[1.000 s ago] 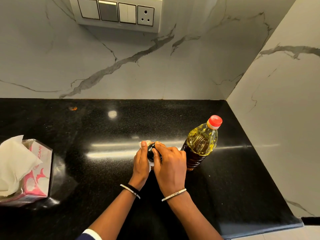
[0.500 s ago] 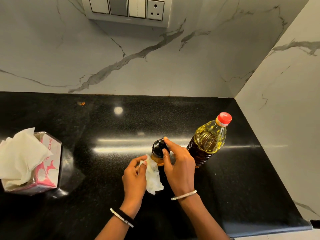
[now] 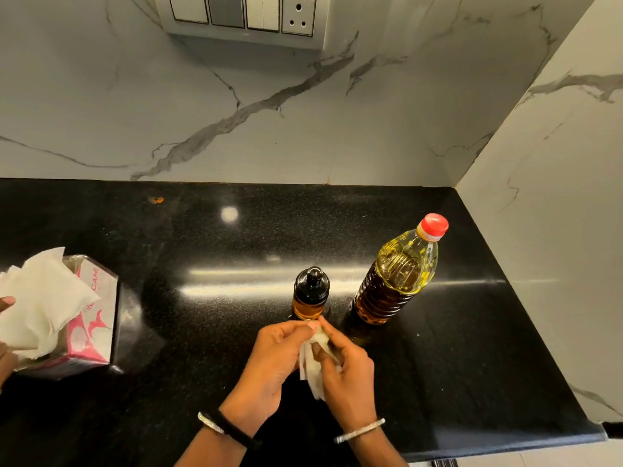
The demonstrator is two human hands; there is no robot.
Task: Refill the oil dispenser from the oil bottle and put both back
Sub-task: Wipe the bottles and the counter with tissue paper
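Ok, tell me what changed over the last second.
Both hands came off the oil dispenser and drew back toward the person; the right hand joined the left hand in pinching the tissue. The oil bottle, capped, and tissue box stayed put.

**Wristwear, both arms**

Left hand (image 3: 269,362): wrist carries a thin black wristband (image 3: 237,431) and, just beside it, a slim silver metal bracelet (image 3: 210,423). Right hand (image 3: 347,375): wrist carries one slim silver metal bangle (image 3: 359,431). Forearms bare
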